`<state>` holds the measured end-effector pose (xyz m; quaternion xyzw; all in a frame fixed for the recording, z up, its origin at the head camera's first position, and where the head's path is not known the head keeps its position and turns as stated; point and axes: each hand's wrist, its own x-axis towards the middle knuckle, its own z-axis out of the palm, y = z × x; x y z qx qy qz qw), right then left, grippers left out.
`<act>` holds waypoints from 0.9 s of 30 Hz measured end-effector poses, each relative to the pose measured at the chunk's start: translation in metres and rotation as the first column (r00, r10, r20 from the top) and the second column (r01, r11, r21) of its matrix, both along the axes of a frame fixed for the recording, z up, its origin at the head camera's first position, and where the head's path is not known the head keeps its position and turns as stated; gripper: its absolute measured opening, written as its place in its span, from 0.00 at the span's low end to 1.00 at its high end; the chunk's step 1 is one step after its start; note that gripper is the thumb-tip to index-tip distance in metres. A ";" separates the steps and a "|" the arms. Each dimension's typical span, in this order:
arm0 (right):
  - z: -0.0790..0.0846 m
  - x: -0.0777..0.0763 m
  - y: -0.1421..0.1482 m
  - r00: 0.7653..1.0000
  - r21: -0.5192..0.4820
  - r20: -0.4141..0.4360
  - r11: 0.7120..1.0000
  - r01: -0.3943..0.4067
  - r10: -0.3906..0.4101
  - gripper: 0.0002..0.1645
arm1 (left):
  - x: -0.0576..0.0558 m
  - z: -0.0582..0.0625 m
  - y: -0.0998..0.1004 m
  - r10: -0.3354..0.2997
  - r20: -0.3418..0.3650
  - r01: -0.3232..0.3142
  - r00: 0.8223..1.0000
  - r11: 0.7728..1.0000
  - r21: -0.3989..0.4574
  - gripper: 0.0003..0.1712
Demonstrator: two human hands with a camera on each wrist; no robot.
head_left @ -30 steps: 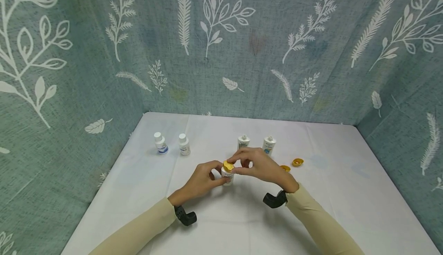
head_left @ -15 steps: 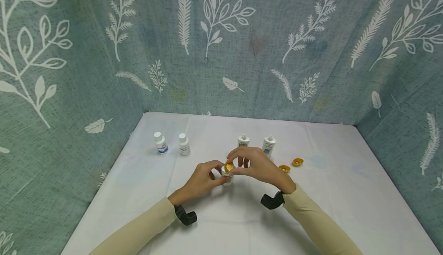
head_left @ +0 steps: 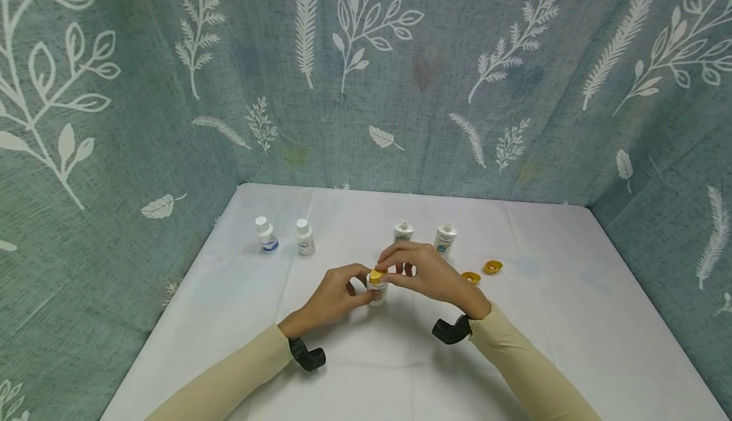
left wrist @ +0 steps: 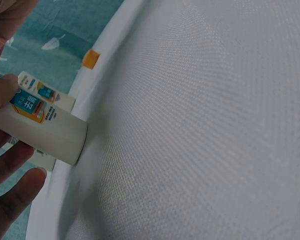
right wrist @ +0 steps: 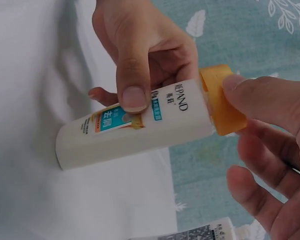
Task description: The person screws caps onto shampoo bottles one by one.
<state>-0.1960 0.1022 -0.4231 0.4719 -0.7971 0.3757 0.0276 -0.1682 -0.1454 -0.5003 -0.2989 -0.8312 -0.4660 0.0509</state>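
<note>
Near the table's middle, a white shampoo bottle (head_left: 377,295) stands upright on the cloth. My left hand (head_left: 336,299) grips its body, with the thumb across the label, as the right wrist view shows. At the bottle's top sits an orange cap (right wrist: 225,105), pinched between thumb and fingers of my right hand (head_left: 426,272). In the right wrist view, the cap overlaps the bottle's shoulder and hides the neck. The left wrist view catches the bottle's lower half (left wrist: 55,127), its base on the table.
Behind the hands stand two uncapped white bottles, one at centre (head_left: 403,232), one further right (head_left: 445,240). Two orange caps lie right of my right hand, the nearer (head_left: 471,277) and the farther (head_left: 493,267). Two white-capped bottles (head_left: 267,237) (head_left: 305,239) stand at back left.
The orange cap was tipped up on edge half a second ago and now sits level on the bottle's top. My right fingers have shifted slightly with it; the left hand keeps its place.
</note>
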 end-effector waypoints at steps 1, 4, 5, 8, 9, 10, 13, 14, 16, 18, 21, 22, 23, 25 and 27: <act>0.000 0.000 0.000 1.000 -0.009 -0.005 1.000 0.007 -0.007 0.09 | 0.000 0.000 0.000 -0.001 0.002 0.001 1.000 1.000 0.000 0.16; -0.001 0.001 -0.001 1.000 -0.028 -0.015 0.999 0.025 -0.025 0.09 | 0.000 0.001 0.000 0.003 0.006 -0.003 1.000 1.000 -0.005 0.15; -0.001 0.001 -0.002 0.999 -0.029 -0.016 0.999 0.031 -0.031 0.09 | 0.000 0.002 0.000 0.006 0.006 -0.006 1.000 1.000 -0.005 0.15; -0.002 0.001 -0.003 0.999 -0.023 -0.022 0.999 0.047 -0.047 0.13 | 0.000 0.002 0.001 0.011 0.004 -0.011 1.000 1.000 -0.008 0.15; -0.002 0.001 -0.003 0.998 -0.018 -0.023 0.999 0.050 -0.050 0.14 | 0.000 0.002 0.001 0.012 0.005 -0.012 1.000 1.000 -0.009 0.14; -0.002 0.001 -0.003 0.998 -0.012 -0.024 0.999 0.051 -0.051 0.15 | 0.001 0.002 0.001 0.011 0.004 -0.011 1.000 1.000 -0.007 0.14; -0.001 0.002 -0.003 0.999 0.007 -0.023 0.999 0.048 -0.048 0.16 | 0.001 0.001 0.001 0.009 0.003 -0.009 1.000 1.000 -0.008 0.14; 0.000 0.002 -0.002 0.999 0.011 -0.020 0.999 0.044 -0.044 0.16 | 0.001 0.000 0.001 0.007 0.003 -0.007 1.000 1.000 -0.008 0.14; 0.001 0.002 -0.002 0.999 0.014 -0.015 0.999 0.034 -0.034 0.16 | 0.001 0.000 0.001 0.003 0.001 -0.003 1.000 1.000 -0.008 0.14; 0.002 0.002 -0.001 1.000 0.015 -0.011 1.000 0.018 -0.018 0.16 | 0.001 0.000 0.001 0.001 0.002 -0.001 1.000 1.000 -0.007 0.13; 0.004 0.001 0.000 1.000 0.015 -0.010 1.000 -0.027 0.027 0.15 | 0.002 0.001 0.001 0.003 0.009 -0.003 1.000 1.000 -0.004 0.14; 0.004 0.001 0.000 0.999 0.013 -0.011 0.999 -0.046 0.046 0.15 | 0.003 0.001 0.001 0.005 0.012 -0.005 1.000 1.000 -0.003 0.14; 0.004 0.001 0.000 0.998 0.014 -0.014 0.998 -0.063 0.063 0.15 | 0.003 0.002 0.001 0.006 0.015 -0.006 1.000 1.000 -0.002 0.15; 0.004 0.000 0.001 0.996 0.017 -0.020 0.996 -0.084 0.085 0.14 | 0.003 0.002 0.001 0.009 0.017 -0.009 1.000 1.000 -0.004 0.15; 0.004 0.000 0.001 0.996 0.014 -0.024 0.996 -0.084 0.084 0.13 | 0.002 0.002 0.001 0.008 0.016 -0.008 1.000 1.000 -0.005 0.15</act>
